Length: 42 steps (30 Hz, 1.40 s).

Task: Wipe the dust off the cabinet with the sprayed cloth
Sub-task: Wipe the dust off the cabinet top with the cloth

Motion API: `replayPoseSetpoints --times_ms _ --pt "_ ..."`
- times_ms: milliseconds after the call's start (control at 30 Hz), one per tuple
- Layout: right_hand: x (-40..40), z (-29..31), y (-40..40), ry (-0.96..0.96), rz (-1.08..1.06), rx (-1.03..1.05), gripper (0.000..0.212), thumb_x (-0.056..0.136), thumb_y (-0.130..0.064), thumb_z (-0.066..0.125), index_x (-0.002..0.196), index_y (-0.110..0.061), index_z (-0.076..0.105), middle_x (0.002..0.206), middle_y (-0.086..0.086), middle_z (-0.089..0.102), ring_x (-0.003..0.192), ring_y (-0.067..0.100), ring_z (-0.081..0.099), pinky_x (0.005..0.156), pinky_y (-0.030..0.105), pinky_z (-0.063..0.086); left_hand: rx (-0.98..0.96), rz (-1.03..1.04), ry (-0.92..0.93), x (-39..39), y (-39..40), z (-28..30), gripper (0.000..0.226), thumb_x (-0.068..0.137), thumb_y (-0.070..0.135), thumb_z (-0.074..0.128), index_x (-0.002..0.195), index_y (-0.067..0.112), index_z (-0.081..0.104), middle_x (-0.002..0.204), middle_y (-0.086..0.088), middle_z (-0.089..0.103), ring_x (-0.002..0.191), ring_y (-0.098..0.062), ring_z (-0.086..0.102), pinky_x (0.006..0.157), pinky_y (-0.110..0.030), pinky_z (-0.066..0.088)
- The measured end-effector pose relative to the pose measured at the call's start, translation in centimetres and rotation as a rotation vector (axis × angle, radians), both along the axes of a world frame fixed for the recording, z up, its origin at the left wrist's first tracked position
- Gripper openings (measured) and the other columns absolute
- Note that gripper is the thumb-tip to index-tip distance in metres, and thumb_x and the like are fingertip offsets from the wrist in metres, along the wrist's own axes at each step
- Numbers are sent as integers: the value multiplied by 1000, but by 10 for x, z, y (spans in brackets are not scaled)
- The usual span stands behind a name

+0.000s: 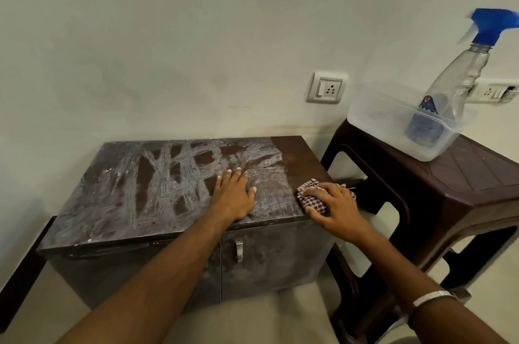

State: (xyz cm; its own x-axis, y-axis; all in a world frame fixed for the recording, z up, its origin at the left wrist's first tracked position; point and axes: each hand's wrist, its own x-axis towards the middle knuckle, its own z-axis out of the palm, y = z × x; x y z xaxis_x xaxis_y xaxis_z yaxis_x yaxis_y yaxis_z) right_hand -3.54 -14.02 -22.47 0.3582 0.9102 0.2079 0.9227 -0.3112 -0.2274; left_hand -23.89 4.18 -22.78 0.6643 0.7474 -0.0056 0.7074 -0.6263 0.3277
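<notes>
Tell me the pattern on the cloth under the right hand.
The cloth is checked, dark maroon and white, seen in the head view.

Just one view here, a wide-angle head cam looking forward and down from above the cabinet [179,189]. It sits close, with both forearms reaching in from the bottom edge, and faces the wall [196,34] right behind the cabinet. Edges bend a bit.

Both forearms are bare; the right arm [421,282] wears a thin silver bangle [432,297].
</notes>
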Motion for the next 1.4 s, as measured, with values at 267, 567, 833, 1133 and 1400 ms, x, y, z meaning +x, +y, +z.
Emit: replayPoseSetpoints --times_ms 267,567,833,1133,1400 --pt "-28 -1 15 43 -24 -1 45 88 -59 47 130 -45 51 141 -6 39 131 27 29 110 48 24 1 0 -19 -7 -5 -2 61 101 45 26 154 18 13 162 -5 6 149 -25 -1 121 -44 -2" --pt "-33 1 17 66 -63 5 50 81 -59 47 128 -42 53 140 -5 39 129 27 28 109 49 23 0 14 -16 -17 -9 -1 61 102 45 26 154 18 12 162 -4 5 149 -24 0 120 -42 -3" --pt "-37 -2 7 43 41 29 50 79 -61 43 126 -46 53 136 -8 42 126 21 32 107 44 25 8 14 -5 -26 -14 1 60 102 45 25 154 18 13 162 -3 5 149 -22 0 120 -42 -2" --pt "-33 -6 -4 27 -4 43 50 80 -63 42 127 -48 52 137 -8 43 127 21 32 107 45 25 2 19 10 -27 -11 -2 60 102 46 23 154 18 11 163 -2 1 149 -22 -4 120 -42 -4" --pt "-22 -6 -4 70 -246 49 45 88 -55 53 131 -42 53 144 -4 39 134 31 27 111 49 21 13 31 0 -21 -9 -4 60 102 45 24 154 18 12 162 -3 3 149 -23 -2 120 -44 -3"
